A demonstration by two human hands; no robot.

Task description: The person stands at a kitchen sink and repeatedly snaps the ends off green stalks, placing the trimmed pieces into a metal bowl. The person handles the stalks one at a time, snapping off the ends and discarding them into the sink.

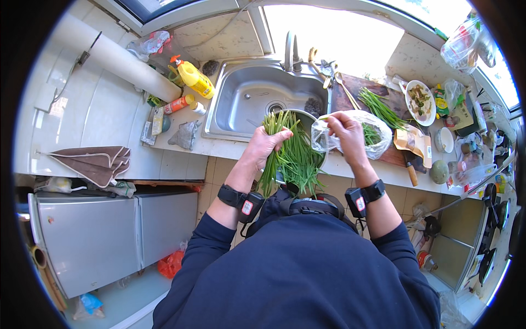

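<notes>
My left hand (267,146) grips a bunch of garlic chives (274,123), stem ends up and leaves hanging down. More loose chives (302,160) lie beside it in a round basin (308,120), mostly hidden, at the counter's front edge. Over a clear plastic bag (380,123), my right hand (347,129) has thumb and fingers pinched together, with a small pale-green bit of chive (324,118) at the tips. Green trimmings (371,134) show inside the bag. Another bunch of chives (380,107) rests on the wooden board to the right.
A steel sink (246,105) with a faucet (291,51) lies ahead. Right, the dark cutting board (349,88) carries a wooden-handled knife (411,172) near its edge. A plate of food (420,103) stands beyond. Left are a yellow bottle (195,78) and a grey cloth (185,135).
</notes>
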